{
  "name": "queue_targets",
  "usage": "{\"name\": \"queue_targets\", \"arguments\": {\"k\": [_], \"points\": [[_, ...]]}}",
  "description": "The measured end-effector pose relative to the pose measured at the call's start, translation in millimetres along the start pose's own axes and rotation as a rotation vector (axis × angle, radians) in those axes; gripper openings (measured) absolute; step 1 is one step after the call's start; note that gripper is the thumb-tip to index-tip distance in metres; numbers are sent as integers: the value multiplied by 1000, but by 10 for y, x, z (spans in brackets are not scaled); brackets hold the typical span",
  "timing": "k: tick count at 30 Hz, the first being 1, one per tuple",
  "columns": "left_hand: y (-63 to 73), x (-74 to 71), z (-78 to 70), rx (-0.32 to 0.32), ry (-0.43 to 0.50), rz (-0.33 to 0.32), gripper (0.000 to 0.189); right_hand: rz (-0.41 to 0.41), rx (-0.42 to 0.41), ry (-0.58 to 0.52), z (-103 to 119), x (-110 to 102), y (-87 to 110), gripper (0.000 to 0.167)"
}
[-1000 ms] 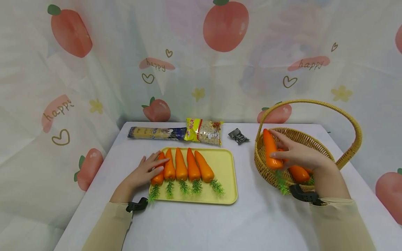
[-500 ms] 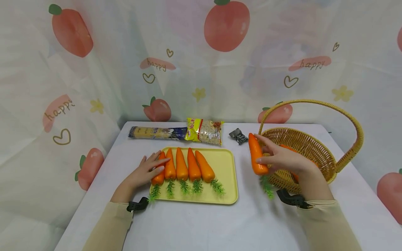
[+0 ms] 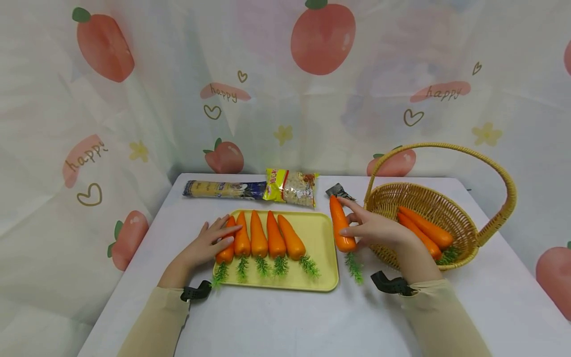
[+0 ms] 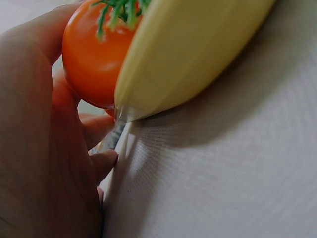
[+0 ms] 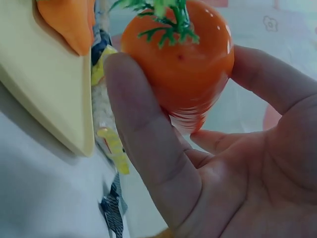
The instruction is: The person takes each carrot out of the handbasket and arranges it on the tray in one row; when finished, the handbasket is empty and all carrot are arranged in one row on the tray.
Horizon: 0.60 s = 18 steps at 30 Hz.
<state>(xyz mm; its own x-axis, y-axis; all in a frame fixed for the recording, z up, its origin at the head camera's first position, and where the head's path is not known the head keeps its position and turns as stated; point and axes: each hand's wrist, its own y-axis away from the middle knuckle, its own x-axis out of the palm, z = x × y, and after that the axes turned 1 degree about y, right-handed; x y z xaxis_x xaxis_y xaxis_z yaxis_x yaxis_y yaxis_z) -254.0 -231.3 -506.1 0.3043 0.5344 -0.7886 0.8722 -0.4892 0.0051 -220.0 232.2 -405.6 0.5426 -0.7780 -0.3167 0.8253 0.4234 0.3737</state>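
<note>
Five-odd orange toy carrots with green tops, several in all, lie side by side on a yellow tray (image 3: 318,248); the middle one (image 3: 257,235) points away from me. My left hand (image 3: 208,243) rests at the tray's left edge, its fingers laid over the leftmost carrot (image 3: 226,255). In the left wrist view that carrot (image 4: 94,59) sits against the thumb and fingers. My right hand (image 3: 379,230) grips another carrot (image 3: 341,228) by its sides, raised beside the tray's right edge. Seen from the right wrist, thumb and fingers surround this carrot (image 5: 183,64), its green top facing the camera.
A wicker basket (image 3: 385,198) with a tall handle stands at the right, with two carrots (image 3: 424,230) inside. Behind the tray lie a long noodle-like packet (image 3: 223,189) and a yellow-and-clear bag (image 3: 291,187). A small dark packet (image 3: 340,191) lies behind the held carrot.
My right hand has carried the carrot left, out from over the basket to the tray's right edge. Two carrots in the basket now show fully. The left hand has stayed in place.
</note>
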Motion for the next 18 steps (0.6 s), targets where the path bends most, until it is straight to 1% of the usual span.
{"name": "queue_targets", "arguments": {"k": [7,11,18], "points": [[-5,6,7,3,4,0,48,17,1,-31,21,152,-204,93],[1,-1,6,2,7,2,48,28,2,-31,22,234,-310,92],[0,4,17,11,2,3,47,18,28,46,-6,348,-498,90]]}}
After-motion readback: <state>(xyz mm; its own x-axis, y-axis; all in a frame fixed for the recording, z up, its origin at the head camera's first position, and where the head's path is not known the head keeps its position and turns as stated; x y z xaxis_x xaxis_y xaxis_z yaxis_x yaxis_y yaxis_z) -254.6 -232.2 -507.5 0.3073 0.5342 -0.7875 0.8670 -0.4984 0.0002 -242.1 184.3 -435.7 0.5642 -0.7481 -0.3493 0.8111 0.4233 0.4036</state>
